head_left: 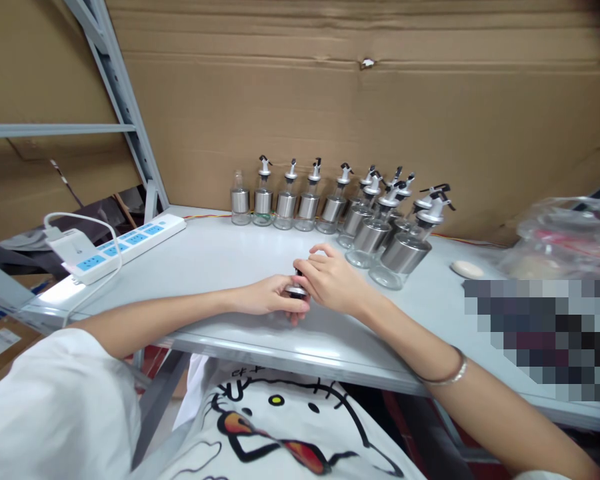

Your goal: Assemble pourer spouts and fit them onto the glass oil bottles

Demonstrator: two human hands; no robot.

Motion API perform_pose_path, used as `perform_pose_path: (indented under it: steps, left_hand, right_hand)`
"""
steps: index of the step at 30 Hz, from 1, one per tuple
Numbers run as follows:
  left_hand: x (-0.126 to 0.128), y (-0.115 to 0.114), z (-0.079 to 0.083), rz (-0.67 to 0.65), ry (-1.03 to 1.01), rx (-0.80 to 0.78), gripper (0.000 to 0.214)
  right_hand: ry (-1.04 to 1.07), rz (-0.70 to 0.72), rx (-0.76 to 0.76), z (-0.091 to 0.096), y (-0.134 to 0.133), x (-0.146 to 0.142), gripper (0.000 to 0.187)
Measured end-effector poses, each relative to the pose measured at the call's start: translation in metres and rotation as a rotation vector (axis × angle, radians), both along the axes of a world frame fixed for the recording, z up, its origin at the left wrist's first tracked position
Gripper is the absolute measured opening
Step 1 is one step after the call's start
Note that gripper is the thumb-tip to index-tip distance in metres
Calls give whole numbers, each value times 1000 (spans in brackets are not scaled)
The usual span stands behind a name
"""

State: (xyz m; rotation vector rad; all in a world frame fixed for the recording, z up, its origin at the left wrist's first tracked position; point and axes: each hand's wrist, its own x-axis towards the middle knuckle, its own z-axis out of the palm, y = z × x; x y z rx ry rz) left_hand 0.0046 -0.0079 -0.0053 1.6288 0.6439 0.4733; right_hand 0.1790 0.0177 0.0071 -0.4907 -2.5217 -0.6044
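Note:
Over the front of the table, my left hand (pixel 270 297) is closed around a silver and black pourer top (pixel 297 291). The fingers of my right hand (pixel 326 277) pinch the upper part of the same pourer top, whose lower end is mostly covered by fingers. Behind the hands stand several glass oil bottles (pixel 307 203) with steel sleeves and silver and black pourer tops. The bottle at the far left of the row (pixel 241 202) has a bare glass neck.
A white power strip (pixel 130 247) with a plugged-in adapter and cable lies at the left. A pale oval object (pixel 467 269) and a clear plastic bag (pixel 565 233) are at the right. Cardboard (pixel 305 100) walls the back of the grey table (pixel 205 250).

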Motion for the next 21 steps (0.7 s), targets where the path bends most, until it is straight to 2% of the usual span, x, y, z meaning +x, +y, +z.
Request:
perform_pose_path:
  steps: [4,8,10,16,21]
  left_hand:
    - [0,-1,-1,-20,44,78,20]
    - [0,-2,-2,-38,64,300,18]
    - [1,-3,-3,-36,63,359,19]
    - [2,-1,-5,66,-4,92,23]
    - [1,1,-7,114,-59,14,26]
  right_hand:
    - [-8,11,-53,-1,1,0,47]
    - [100,38,-243,-2,0,-1,50]
    - [141,23,-323,-4,1,-1,47]
    - [233,-163,-429,-10,23,7,23]
    - [184,-309,-513,-12,47,30,17]
